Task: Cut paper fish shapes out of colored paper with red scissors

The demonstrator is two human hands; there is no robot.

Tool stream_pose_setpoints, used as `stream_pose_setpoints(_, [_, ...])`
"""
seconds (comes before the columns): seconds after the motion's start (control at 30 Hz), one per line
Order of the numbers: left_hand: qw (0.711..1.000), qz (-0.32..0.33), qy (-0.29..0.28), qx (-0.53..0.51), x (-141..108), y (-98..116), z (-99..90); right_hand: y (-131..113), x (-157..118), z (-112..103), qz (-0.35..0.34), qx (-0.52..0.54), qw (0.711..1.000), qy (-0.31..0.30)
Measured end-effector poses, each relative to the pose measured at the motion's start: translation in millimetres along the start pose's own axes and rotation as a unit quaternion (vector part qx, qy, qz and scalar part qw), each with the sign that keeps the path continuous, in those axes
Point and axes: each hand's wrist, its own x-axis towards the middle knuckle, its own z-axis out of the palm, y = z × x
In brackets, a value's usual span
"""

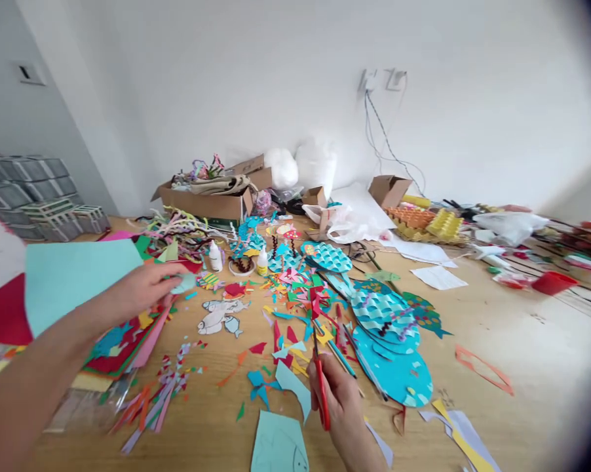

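Observation:
My left hand (151,283) is closed on a small light-green paper piece (185,283), above the stacked coloured papers (143,341). In my right hand (337,400) are red-handled scissors (320,387), their blades pointing away from me over paper scraps. Just left of the scissors lies a curved pale-green offcut (294,387). Nearer the front edge is a pale-green sheet (278,442) with a fish drawn on it. Several cut-out paper fish (221,316) rest mid-table. Right of centre are blue paper shapes (394,364) with scale patterns.
Glue bottles (215,257) stand behind the fish. Farther back are a cardboard box (207,200), a white plastic bag (347,223) and egg cartons (423,223). A large pale-green sheet (74,272) is at left. An orange paper frame (485,370) and a red cup (553,282) are at right.

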Motion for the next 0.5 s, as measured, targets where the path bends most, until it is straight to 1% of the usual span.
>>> stream_pose_setpoints(0.07, [0.997,-0.035,0.037,0.062,-5.2,-24.0,-19.7,-1.8,-0.7,-0.3,-0.002,-0.022,1.000,-0.011])
stream_pose_setpoints(0.1, [0.995,-0.049,0.050,0.074,-8.0,-35.7,-25.7,-2.9,-0.9,-0.4,-0.005,-0.033,0.999,-0.017])
stream_pose_setpoints(0.17, [0.992,-0.079,0.064,0.078,-13.4,-58.5,-30.3,-4.4,-0.9,-0.5,-0.016,-0.053,0.998,-0.028])
stream_pose_setpoints(0.27, [0.987,-0.110,0.111,0.027,-20.3,-90.3,-24.2,-3.1,-0.6,0.0,-0.015,-0.076,0.996,-0.033])
stream_pose_setpoints(0.33, [0.982,-0.132,0.131,-0.035,-24.5,-107.1,-16.8,-0.4,-0.5,0.6,-0.009,-0.088,0.995,-0.034])
stream_pose_setpoints(0.4, [0.978,-0.144,0.136,-0.061,-28.7,-118.4,-9.1,1.5,-0.5,0.8,-0.008,-0.098,0.995,-0.032])
stream_pose_setpoints(0.5, [0.975,-0.140,0.139,-0.105,-34.3,-127.1,1.2,-0.6,-0.7,0.3,-0.012,-0.108,0.993,-0.033])
